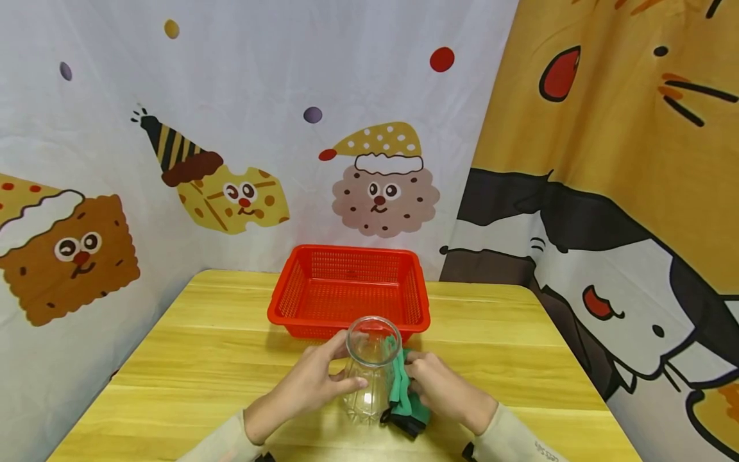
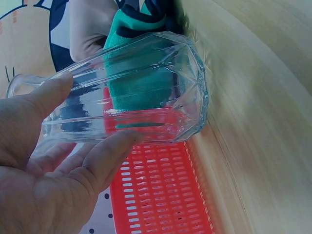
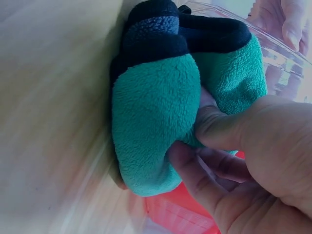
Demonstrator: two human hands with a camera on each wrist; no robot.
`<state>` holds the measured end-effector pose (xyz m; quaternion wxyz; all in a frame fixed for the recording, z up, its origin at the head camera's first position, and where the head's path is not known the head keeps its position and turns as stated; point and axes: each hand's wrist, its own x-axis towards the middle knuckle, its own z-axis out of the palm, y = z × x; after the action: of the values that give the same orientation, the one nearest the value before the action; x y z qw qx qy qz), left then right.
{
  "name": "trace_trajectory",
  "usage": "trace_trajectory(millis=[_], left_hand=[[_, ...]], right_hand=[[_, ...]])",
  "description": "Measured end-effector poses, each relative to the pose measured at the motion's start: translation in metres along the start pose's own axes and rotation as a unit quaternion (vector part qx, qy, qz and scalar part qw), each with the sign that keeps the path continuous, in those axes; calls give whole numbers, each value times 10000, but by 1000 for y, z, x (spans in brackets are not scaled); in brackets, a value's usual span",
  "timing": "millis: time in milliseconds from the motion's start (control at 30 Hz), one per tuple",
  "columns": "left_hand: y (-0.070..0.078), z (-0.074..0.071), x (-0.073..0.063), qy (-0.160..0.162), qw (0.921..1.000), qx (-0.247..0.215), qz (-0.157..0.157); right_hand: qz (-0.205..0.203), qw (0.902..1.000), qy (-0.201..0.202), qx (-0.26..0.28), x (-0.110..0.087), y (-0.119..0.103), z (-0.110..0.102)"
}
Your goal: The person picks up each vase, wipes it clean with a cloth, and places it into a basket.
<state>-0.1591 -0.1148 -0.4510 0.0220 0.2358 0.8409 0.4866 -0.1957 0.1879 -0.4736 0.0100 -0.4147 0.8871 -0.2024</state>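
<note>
A clear glass vase with a rounded lip and faceted sides stands upright near the front of the table. My left hand grips it from the left, thumb on the near side and fingers round the back; in the left wrist view the fingers lie along the glass. Close against the vase's right side is a folded green towel with black edging. My right hand pinches the fluffy towel between thumb and fingers, and its lower end hangs by the tabletop.
A red plastic basket with perforated walls sits just behind the vase, and nothing shows inside it. Under everything is a light wood-grain table. A curtain with cartoon figures hangs behind and along the sides.
</note>
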Motion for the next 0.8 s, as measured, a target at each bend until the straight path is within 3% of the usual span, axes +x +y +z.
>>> trace_trajectory(millis=[567,800], left_hand=[[-1,1,1,23,10000,-49,32],[-2,2,0,3,10000,-36,-54]], right_hand=[[-107,9995,231,185,-6,6,2],[-168,9977,356,554,-8,10,5]])
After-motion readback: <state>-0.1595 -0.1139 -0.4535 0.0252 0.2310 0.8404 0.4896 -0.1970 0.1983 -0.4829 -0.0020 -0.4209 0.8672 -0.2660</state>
